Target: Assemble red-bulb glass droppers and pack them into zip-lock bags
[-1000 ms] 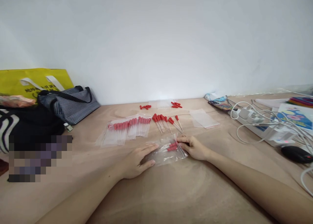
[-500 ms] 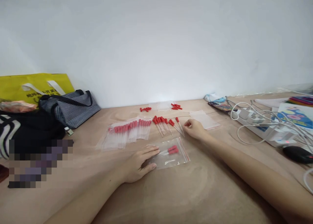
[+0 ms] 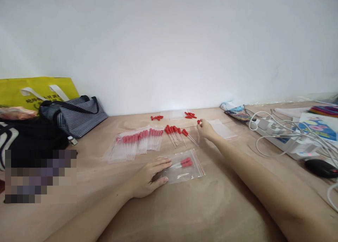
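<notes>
My left hand [image 3: 151, 177] lies flat with its fingers on the left end of a clear zip bag [image 3: 196, 169]. Inside that bag are red-bulbed droppers [image 3: 187, 162], their tips toward my fingers. My right hand [image 3: 206, 130] pinches a single dropper [image 3: 198, 122] near its red bulb, tip hanging down. Just left of it, loose droppers [image 3: 173, 130] lie in a fanned row on the table. Further left, several filled clear bags [image 3: 132, 147] overlap each other, red bulbs at the top.
Small red bulbs [image 3: 157, 118] and more red bulbs [image 3: 190, 115] lie near the wall, beside clear tubes [image 3: 176, 115]. Flat bags [image 3: 221, 128] sit behind my right hand. Cables and a power strip [image 3: 287, 143], a black mouse [image 3: 320, 167], and a striped bag [image 3: 76, 117] flank the table.
My right hand has closed on the rightmost dropper and lifted it up from the table, moving slightly away from me. My left hand has stayed on the bag.
</notes>
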Tool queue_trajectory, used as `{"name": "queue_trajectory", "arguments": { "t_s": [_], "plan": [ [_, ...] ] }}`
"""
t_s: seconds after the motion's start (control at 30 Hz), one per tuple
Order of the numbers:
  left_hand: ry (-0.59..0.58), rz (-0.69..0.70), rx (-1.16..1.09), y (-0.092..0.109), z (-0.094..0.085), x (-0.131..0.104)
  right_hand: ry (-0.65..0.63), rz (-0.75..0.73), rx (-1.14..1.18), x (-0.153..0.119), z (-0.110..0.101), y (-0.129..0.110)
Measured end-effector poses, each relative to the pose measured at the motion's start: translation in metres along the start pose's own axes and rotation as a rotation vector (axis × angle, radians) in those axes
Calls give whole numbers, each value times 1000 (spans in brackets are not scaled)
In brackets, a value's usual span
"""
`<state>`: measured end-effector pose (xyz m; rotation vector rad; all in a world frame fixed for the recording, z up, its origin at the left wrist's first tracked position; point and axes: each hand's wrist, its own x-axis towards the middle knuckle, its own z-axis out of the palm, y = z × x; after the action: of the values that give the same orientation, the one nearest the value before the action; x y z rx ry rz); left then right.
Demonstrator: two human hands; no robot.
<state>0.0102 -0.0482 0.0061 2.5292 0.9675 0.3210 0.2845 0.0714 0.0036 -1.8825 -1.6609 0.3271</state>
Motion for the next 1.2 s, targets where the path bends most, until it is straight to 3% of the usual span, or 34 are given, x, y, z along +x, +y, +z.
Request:
{"name": "queue_trajectory", "arguments": {
  "t_s": [0.07,0.2,0.33,0.53,0.7,0.83,1.07,1.2],
  "plan": [
    [3,3,-2,0,1,0,1,-26,116,-16,-8,11],
    [5,10,-5,0,1,0,58,2,658,-56,-8,31],
    [8,11,3,1,1,1,71,18,873,-77,-1,34],
    [-10,-15,23,3,0,1,101,66,971,-80,3,23],
    [-16,-2,20,1,0,1,47,150,1112,-91,3,19],
    [-17,-30,5,1,0,-1,-84,182,1157,-100,0,15],
    [-4,-61,-10,-1,1,-3,-377,35,995,-105,-9,11],
    [5,-44,-17,1,0,-2,-470,-9,911,-101,-11,14]
  ]
}}
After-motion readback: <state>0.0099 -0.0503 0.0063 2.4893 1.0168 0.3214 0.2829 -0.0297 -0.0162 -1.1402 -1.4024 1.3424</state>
